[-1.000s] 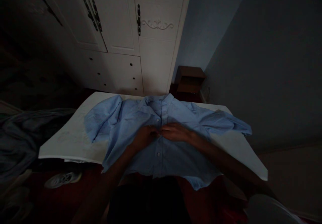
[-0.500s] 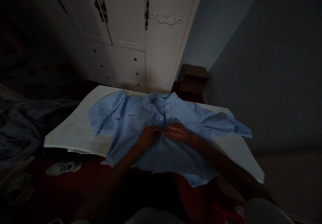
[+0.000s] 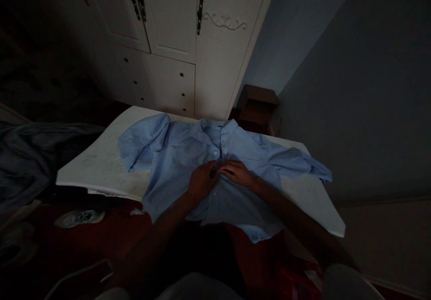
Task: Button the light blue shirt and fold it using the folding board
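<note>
A light blue button-up shirt [image 3: 178,149] lies spread, front side up, on a white board [image 3: 101,167], with its collar at the far edge and its hem hanging over the near edge. My left hand [image 3: 202,181] pinches the front placket around mid-chest. Opposite it, my right hand [image 3: 237,173] also pinches the placket, fingertips almost meeting the left ones. The button between the fingers is hidden. A white button [image 3: 216,153] shows above my hands and another button [image 3: 214,194] below them. The collar stands unfastened.
Beyond the board stands a white wardrobe [image 3: 168,35] with dark handles. A small brown cabinet [image 3: 259,95] sits by the wall at right. Dark cloth [image 3: 30,156] is heaped at left. A shoe [image 3: 80,218] lies on the red floor.
My left hand has turned slightly, its fingers reaching farther up the placket and a gap showing between thumb and fingers. The right hand stays at the placket. The view has shifted slightly.
</note>
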`<action>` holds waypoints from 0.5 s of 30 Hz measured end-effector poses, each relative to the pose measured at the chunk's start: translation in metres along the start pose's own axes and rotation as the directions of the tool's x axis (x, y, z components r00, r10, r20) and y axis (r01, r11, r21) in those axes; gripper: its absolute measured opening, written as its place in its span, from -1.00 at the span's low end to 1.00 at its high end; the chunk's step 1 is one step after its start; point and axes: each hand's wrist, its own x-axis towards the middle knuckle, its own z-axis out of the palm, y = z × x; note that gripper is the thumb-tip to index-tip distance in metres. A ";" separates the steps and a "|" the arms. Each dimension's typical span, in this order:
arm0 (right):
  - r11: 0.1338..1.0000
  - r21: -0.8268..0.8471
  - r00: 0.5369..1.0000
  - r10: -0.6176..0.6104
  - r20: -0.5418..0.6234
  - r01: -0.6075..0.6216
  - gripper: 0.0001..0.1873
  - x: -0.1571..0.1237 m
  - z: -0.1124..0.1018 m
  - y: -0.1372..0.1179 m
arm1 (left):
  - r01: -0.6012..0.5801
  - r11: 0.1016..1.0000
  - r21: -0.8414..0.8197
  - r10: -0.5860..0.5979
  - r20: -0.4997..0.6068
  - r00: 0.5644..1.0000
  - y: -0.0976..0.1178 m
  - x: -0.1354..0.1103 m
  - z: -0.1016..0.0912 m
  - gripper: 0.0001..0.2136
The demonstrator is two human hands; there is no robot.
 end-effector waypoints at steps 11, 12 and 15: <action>0.993 0.095 0.997 0.070 -0.017 -0.068 -0.70 -0.001 0.000 0.004 | 0.014 1.000 0.009 -0.014 -0.053 0.999 0.001 -0.004 0.004 -0.62; 0.992 0.108 0.997 0.066 -0.027 -0.062 -0.69 0.000 0.000 0.004 | 0.014 1.000 0.002 -0.014 -0.054 0.998 0.001 -0.004 0.004 -0.63; 0.989 0.136 0.997 0.063 -0.037 -0.058 -0.69 0.001 0.000 0.005 | 0.013 1.000 -0.021 -0.014 -0.058 0.998 0.000 -0.003 0.003 -0.63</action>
